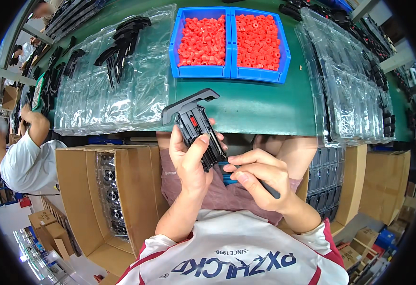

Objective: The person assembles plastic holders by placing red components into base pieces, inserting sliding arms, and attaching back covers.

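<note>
My left hand [192,164] is closed around a black plastic assembly [187,113] with a wide curved crosspiece at its upper end. A small red piece [193,121] sits in the assembly's body, and a metal rod or spring [216,142] runs along its right side. Between the fingers of my right hand [261,176] is a slim black hand tool [269,189]. Its handle points down to the right, and its tip is close to the assembly's lower right end. Whether the tip touches the assembly I cannot tell.
Two blue bins [201,71] of small red parts stand on the green table [246,107]. Clear plastic trays lie left [94,107] and right [343,109], the left with black parts [122,45]. Cardboard boxes [144,190] flank my legs. A co-worker [29,159] sits at left.
</note>
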`<state>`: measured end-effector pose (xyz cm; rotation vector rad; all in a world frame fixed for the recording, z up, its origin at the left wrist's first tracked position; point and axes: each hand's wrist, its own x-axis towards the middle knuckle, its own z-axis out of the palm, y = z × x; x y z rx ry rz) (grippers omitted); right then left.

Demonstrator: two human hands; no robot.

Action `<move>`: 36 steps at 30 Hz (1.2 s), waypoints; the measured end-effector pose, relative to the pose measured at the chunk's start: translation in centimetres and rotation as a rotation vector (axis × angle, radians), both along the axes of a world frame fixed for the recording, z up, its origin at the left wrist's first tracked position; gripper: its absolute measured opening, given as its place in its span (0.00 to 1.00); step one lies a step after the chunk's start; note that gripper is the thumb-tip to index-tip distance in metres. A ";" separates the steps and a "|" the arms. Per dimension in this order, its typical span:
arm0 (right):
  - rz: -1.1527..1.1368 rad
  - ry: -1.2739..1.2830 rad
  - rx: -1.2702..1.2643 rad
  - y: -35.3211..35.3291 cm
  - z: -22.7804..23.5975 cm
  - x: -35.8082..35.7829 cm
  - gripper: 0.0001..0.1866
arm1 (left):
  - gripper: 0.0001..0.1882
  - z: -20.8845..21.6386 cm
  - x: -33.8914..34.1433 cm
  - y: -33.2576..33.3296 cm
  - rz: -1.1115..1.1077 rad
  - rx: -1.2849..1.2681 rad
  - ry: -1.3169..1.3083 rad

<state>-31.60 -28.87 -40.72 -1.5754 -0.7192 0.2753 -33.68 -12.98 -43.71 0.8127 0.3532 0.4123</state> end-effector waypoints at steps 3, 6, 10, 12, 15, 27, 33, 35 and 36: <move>-0.026 -0.058 -0.075 0.3 0.4 -0.4 0.05 | 0.21 0.1 0.1 -0.2 0.055 -0.001 0.032; -0.013 -0.152 -0.136 0.8 0.5 -0.6 0.04 | 0.22 0.3 0.3 -0.5 0.114 0.049 0.071; -0.007 -0.307 -0.201 1.5 0.1 -0.8 0.03 | 0.23 0.4 0.6 -0.8 0.187 0.088 0.115; -0.022 -0.428 -0.211 1.8 -0.6 -0.9 0.03 | 0.23 0.5 0.6 -0.8 0.213 0.064 0.125; -0.034 -0.506 -0.205 2.1 -1.1 -0.9 0.04 | 0.23 0.5 0.7 -1.0 0.255 0.046 0.127; -0.006 0.122 0.005 0.6 -0.4 0.1 0.07 | 0.24 -0.4 -0.1 -0.8 0.186 0.225 -0.038; -0.020 0.176 0.163 0.1 0.2 0.2 0.09 | 0.23 0.5 -0.1 0.1 -0.033 -0.041 0.019; 0.006 0.154 0.163 0.4 0.4 0.3 0.10 | 0.23 0.7 -0.1 0.1 -0.057 -0.072 0.024; 0.033 0.133 0.166 0.7 0.5 0.4 0.10 | 0.23 0.7 0.0 0.1 -0.079 -0.102 0.029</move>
